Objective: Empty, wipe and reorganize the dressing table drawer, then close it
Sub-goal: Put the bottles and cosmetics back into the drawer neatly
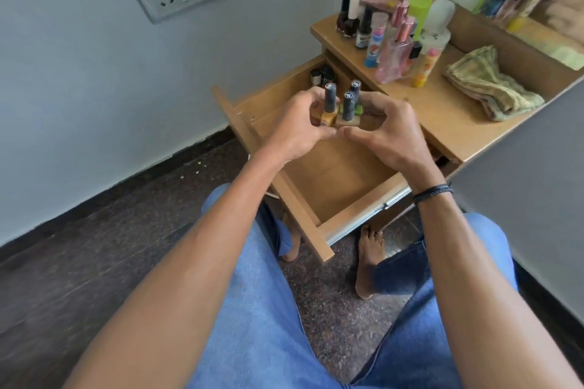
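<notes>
My curled fingers [311, 98] and thumbs close from both sides on three upright nail polish bottles [339, 107], the left hand [298, 126] round the orange one and the right hand [388, 133] round the green and beige ones. I hold them in the far half of the open drawer [341, 180]. More dark-capped bottles [320, 74] stand in the drawer's far left corner, while crowded cosmetics [395, 38] line the left edge of the dressing table top [442, 123] and a folded cloth [493, 85] lies towards its right edge.
</notes>
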Motion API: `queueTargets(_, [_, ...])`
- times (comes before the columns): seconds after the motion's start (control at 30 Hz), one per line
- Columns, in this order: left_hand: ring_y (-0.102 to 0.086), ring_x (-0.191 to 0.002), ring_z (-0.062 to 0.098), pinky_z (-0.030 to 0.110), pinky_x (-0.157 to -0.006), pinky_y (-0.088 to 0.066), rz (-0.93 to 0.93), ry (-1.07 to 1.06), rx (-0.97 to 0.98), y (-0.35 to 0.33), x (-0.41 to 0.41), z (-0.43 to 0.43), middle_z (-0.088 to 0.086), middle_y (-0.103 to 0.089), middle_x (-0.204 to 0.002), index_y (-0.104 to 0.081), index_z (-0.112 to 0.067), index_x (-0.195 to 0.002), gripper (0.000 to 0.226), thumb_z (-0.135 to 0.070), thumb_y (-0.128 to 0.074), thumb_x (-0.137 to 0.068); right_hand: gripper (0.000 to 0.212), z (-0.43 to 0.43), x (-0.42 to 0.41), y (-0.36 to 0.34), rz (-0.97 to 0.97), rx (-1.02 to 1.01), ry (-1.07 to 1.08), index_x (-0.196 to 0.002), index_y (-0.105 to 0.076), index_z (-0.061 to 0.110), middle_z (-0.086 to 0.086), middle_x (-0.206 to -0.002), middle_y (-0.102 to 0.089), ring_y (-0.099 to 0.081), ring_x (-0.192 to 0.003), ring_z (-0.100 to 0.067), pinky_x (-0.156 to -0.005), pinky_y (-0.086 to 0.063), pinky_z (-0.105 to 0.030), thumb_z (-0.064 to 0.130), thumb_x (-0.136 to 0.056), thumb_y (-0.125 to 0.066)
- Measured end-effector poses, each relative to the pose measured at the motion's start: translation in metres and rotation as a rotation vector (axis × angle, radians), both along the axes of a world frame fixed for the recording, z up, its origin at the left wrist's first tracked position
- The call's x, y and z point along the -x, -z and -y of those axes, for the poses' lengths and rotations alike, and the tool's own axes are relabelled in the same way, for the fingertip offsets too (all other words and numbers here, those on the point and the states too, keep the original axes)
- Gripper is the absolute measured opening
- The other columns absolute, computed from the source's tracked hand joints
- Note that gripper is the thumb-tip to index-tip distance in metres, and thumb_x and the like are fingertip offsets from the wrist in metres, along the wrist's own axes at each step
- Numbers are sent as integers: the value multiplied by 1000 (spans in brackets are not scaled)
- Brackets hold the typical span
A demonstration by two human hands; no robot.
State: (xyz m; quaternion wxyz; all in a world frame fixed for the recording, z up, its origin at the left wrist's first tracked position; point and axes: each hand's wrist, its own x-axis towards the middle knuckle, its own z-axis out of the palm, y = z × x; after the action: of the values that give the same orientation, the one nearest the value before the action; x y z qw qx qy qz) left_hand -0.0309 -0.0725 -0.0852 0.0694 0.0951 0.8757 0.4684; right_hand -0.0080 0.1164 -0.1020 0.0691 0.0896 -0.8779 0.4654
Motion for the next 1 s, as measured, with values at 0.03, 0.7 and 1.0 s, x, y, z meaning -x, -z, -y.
queueTargets(0.03, [-64,-98,3,28,-85,-50,6,-8,25,0,4,9,-14,-68,-107,-62,-29,-113,43,-21,-86,-78,49,9,4,4,11,-2,-3,-125,-68,24,15,-120,-67,-61,-108,1,-93,-46,-18,31,-79,-84])
queueTargets(0.7, [-59,-75,17,31,-65,-44,-54,-124,689,40,89,69,-5,-70,-89,-74,-25,-96,18,-16,-81,-82,41,77,80,68,285,-163,-56,-114,-66,28,5,-105,-69,-65,-97,-17,-91,-56,-38,32,-77,-84])
queueTargets(1.0, [-67,-93,38,39,-64,-42,-125,-187,888,43,86,65,13,-69,-101,-66,-13,-99,24,-27,-79,-85,31,80,79,77,227,-237,-118,-108,-55,25,0,-104,-64,-60,-93,-22,-74,-42,-30,25,-84,-76])
